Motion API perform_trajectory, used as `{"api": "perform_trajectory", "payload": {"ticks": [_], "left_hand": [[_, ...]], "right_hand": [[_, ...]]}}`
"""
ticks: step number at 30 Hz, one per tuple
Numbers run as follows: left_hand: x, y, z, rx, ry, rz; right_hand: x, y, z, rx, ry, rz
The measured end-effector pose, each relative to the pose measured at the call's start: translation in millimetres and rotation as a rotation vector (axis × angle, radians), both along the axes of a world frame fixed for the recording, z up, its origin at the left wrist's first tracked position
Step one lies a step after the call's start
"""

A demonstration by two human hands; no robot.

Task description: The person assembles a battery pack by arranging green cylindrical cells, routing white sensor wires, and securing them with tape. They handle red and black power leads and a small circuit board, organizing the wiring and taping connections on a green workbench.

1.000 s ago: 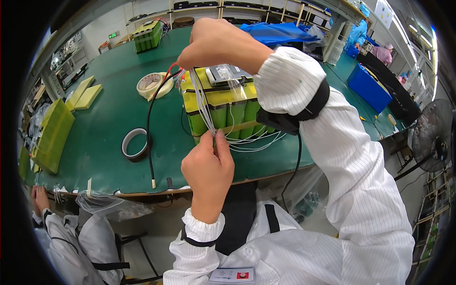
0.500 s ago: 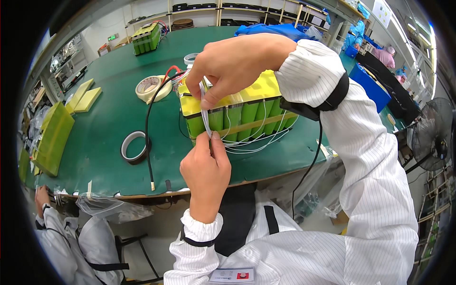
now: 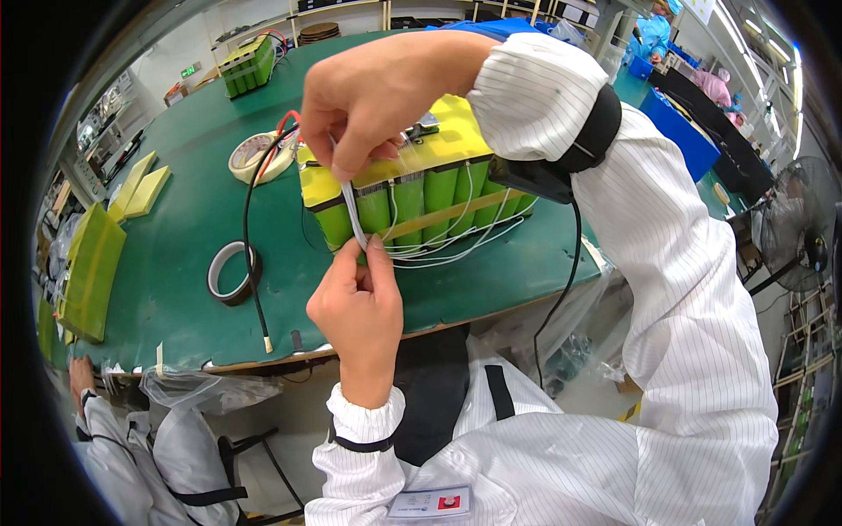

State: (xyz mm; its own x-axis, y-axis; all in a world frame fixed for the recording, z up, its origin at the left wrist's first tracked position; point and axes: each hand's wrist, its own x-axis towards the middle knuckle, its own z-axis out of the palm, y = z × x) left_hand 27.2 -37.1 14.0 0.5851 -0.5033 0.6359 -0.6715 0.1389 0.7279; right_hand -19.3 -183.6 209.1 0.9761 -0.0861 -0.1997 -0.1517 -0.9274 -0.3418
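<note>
A battery pack point(image 3: 438, 188) of green cells with a yellow top stands on the green table in front of me. Thin white wires point(image 3: 354, 212) run along its near side and gather into a bundle at its left corner. My left hand point(image 3: 358, 294) pinches the bundle low down, between thumb and fingertips. Higher up, over the pack's left top edge, my right hand point(image 3: 377, 105) is closed on the same wires, its fingertips partly hidden. A black cable point(image 3: 248, 228) with a pale tip curves down the table left of the pack.
Left of the pack lie a cream tape roll point(image 3: 254, 158) and a dark tape roll point(image 3: 232, 273). Yellow-green blocks point(image 3: 92, 272) stand at the table's left edge. Another green pack point(image 3: 248, 68) sits at the back. Someone's hand point(image 3: 82, 375) rests at the lower left edge.
Both hands stay on the wire bundle, and my right hand has shifted slightly along it. The whole view has shifted, so the pack appears further left.
</note>
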Motion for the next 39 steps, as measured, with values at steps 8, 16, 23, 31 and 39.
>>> {"api": "perform_trajectory", "payload": {"ticks": [8, 16, 23, 31, 39], "left_hand": [[-6, -3, -3, -0.068, 0.187, 0.03], [-6, -2, -17, -0.131, 0.181, 0.096], [-6, -1, -16, -0.094, 0.178, 0.051], [-2, 2, -16, -0.114, 0.203, -0.031], [6, 1, -16, -0.084, 0.285, -0.142]], "right_hand": [[0, -3, -4, 0.025, -0.057, 0.025], [7, 0, -24, -0.091, -0.166, -0.003], [-10, 3, -20, -0.22, -0.225, 0.056], [-12, 3, -17, -0.07, -0.175, 0.023], [-37, 32, -4, -0.077, -0.308, -0.029]]}}
